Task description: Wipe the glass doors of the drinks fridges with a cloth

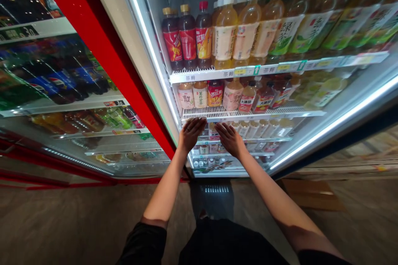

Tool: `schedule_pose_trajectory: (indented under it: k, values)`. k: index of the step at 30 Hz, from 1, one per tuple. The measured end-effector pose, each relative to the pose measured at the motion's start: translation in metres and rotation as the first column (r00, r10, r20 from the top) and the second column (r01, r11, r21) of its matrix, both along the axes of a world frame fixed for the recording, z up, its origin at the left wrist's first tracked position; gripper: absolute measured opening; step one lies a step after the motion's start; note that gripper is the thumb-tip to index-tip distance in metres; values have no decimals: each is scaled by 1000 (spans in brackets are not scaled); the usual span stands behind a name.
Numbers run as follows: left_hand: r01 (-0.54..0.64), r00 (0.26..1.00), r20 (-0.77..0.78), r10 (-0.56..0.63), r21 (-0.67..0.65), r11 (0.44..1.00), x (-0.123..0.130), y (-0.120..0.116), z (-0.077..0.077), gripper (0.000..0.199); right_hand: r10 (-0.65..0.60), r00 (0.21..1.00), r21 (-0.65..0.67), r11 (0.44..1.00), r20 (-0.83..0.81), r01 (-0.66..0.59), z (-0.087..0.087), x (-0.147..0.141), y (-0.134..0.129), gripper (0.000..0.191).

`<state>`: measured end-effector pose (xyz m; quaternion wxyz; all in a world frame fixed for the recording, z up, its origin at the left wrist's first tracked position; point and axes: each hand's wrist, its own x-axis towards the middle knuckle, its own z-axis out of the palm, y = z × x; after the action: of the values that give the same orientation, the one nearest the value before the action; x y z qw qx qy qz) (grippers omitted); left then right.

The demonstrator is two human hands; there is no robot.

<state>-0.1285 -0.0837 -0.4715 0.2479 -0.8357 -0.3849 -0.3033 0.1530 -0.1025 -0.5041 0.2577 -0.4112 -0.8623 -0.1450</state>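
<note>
Reaching to twelve o'clock with left hand [190,133] and right hand [230,137], both unclenched, just at the front of a slatted shelf [230,115]; impossible to tell whether touching. Running lengthwise between nine and three o'clock. White, inside a lit cooler [155,20], lined with upright bottles [233,96] in pink and red labels. Slightly blocked by the left hand. Beyond: red frame [102,49] at ten o'clock, cardboard [312,195] at four.

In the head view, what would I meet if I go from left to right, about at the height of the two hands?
Orange bottles → green bottles → red frame → left hand → right hand → small bottles → light strip → dark frame.
</note>
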Motion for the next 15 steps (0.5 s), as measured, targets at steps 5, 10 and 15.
schedule_pose_trajectory:
  k: [5,10,15]
  values:
    - [-107,993,35,109,-55,993,2,-2,5,76,17,1000,14,1000,15,-17,-3,3,1,72]
    - [-271,963,-43,268,-223,936,10,-15,2,69,76,997,-11,997,25,-76,-1,6,-1,82]
    - [-209,974,-144,177,-245,947,20,-11,21,70,111,993,39,993,32,-112,2,9,-6,87]
